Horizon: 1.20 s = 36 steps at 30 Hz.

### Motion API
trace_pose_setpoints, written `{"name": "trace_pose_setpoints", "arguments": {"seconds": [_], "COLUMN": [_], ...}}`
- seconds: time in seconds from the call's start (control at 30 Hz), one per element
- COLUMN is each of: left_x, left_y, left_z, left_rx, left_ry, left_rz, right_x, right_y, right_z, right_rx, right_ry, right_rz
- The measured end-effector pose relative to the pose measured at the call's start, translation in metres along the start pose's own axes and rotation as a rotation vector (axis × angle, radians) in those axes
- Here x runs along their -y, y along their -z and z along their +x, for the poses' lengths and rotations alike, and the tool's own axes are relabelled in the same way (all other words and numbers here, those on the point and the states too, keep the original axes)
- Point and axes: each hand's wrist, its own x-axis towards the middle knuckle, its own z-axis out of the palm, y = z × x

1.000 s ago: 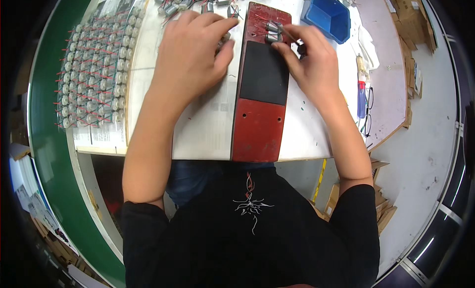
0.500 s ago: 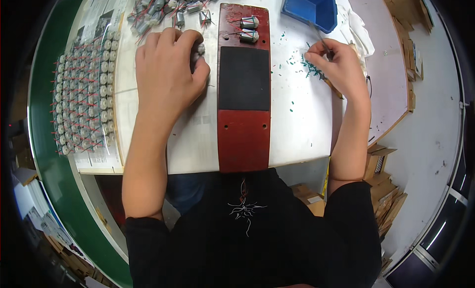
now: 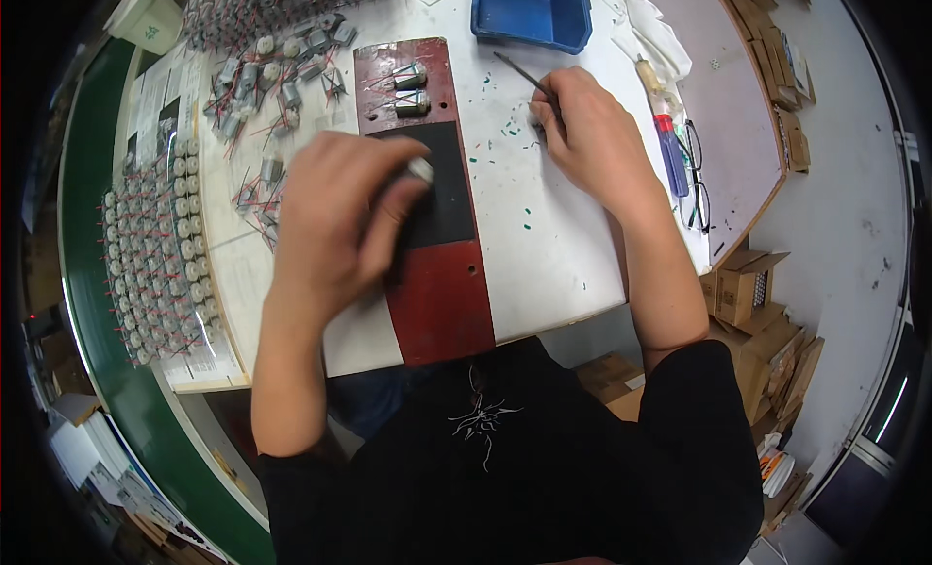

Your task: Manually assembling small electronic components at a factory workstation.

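My left hand (image 3: 340,211), blurred by motion, is closed on a small motor over the black pad (image 3: 449,191) of the red board. The motor's white end (image 3: 420,170) shows between thumb and fingers; the rest of it is hidden. To the right of the board, my right hand (image 3: 594,138) grips slim dark metal tweezers (image 3: 524,75), their tip pointing up and left. Two small motors with wires (image 3: 412,103) lie at the far end of the red board (image 3: 442,308). Green and red wire scraps (image 3: 513,130) are scattered beside my right hand.
Rows of upright motors (image 3: 155,259) stand at the left. Loose wired motors (image 3: 282,75) lie at the back left, with more packed behind. A blue bin (image 3: 532,16) stands at the back. Glasses (image 3: 697,177) and a purple-handled screwdriver (image 3: 670,155) rest at the right edge.
My left hand has moved right with the motor, from beside the board to over the pad. My right hand's tweezers have swung to point left. The view has shifted, showing more of the table's back.
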Motion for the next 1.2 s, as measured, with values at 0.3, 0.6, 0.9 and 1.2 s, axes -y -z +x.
{"name": "trace_pose_setpoints", "arguments": {"seconds": [0.3, 0.6, 0.9, 1.2], "left_x": [-0.008, -0.005, -0.007, -0.008], "left_y": [-0.027, -0.018, -0.019, -0.019], "left_z": [-0.005, -0.008, -0.007, -0.007], "left_rx": [-0.039, 0.018, 0.029, 0.028], "left_ry": [0.042, 0.015, 0.004, -0.002], "left_rz": [0.069, 0.088, 0.069, 0.068], "right_x": [0.018, 0.013, 0.002, -0.016], "right_y": [0.009, 0.007, 0.006, 0.020], "right_z": [0.001, 0.003, 0.003, 0.007], "right_rx": [-0.015, 0.159, 0.134, 0.122], "right_ry": [-0.165, -0.007, 0.008, -0.230], "right_rz": [0.594, 0.269, 0.201, 0.043]}}
